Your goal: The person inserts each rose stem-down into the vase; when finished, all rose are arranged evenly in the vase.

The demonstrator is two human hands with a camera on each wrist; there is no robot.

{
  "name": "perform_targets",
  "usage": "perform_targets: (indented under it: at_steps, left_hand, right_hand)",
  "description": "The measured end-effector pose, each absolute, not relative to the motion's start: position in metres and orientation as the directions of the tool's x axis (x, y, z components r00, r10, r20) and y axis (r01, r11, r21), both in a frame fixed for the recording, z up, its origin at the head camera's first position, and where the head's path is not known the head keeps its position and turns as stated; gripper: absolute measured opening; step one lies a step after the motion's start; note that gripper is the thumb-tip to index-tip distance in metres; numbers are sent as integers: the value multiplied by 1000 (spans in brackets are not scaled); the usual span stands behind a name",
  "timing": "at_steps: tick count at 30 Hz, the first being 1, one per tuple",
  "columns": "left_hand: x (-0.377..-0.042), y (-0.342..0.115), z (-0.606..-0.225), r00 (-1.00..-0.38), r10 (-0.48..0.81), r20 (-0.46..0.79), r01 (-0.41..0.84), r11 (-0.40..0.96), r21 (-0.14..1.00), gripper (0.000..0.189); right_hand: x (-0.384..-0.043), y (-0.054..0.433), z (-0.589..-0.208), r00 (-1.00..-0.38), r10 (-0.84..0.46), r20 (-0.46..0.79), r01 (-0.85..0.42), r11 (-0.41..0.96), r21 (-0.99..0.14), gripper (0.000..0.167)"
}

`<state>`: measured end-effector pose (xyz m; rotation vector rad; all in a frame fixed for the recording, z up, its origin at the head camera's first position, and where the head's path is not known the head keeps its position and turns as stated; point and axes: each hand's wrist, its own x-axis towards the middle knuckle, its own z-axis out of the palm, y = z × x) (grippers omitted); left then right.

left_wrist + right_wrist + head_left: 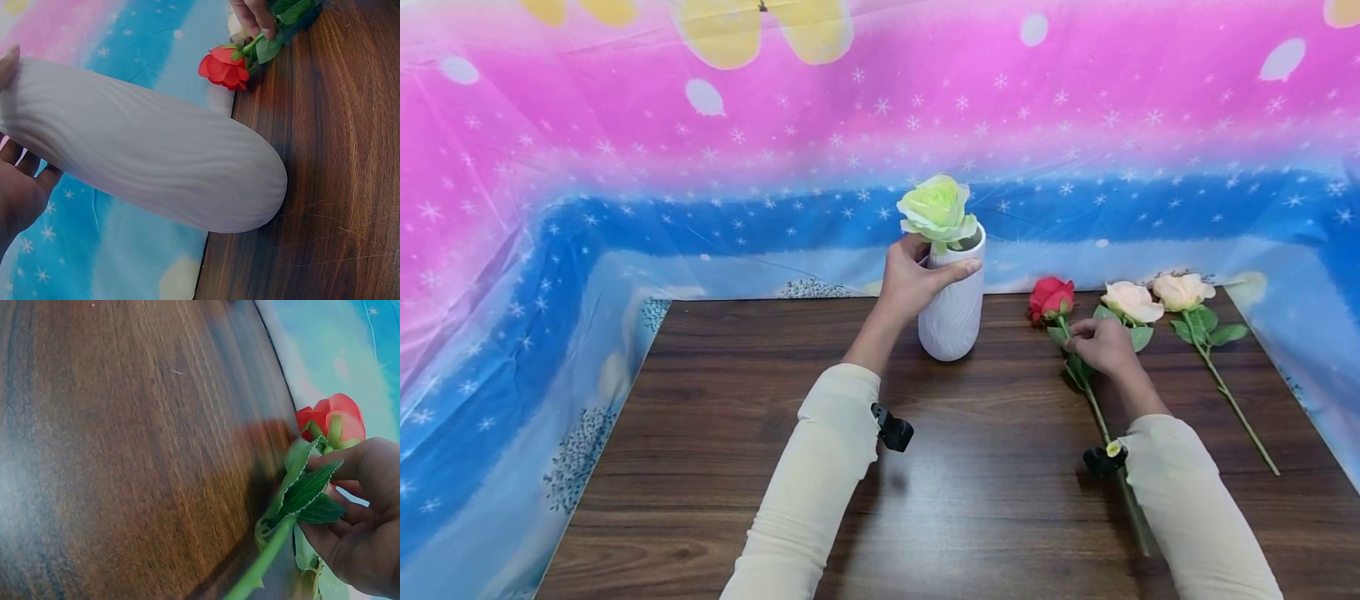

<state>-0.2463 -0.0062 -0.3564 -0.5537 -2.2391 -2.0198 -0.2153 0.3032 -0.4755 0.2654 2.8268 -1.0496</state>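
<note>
A white ridged vase [951, 312] stands near the table's back edge with a pale green rose [936, 207] in its mouth. My left hand [912, 279] grips the vase just below the rim, thumb across the front; the left wrist view shows the vase's [150, 147] wavy side filling the middle. At the right, my right hand [1105, 343] pinches the stem of a red rose [1051, 300] below its bloom. Green leaves [309, 487] lie against those fingers in the right wrist view. The rose's lower stem runs toward the table's front, partly hidden by the right wrist.
Two cream-pink roses lie right of the red one: one bloom [1133, 302] is just beyond my right hand, its stem hidden, and another rose [1183, 292] is farther right. A patterned cloth [775, 242] hangs behind the dark wooden table [737, 433].
</note>
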Motion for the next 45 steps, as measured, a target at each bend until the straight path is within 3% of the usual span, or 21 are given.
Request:
perform_targets:
  at_steps: [45]
  left_hand:
    - [-247,-5,-358,-933,199,300,316,51,947,52]
  right_hand:
    - [-217,288,-427,-995,97,-30,83,617,-783,31]
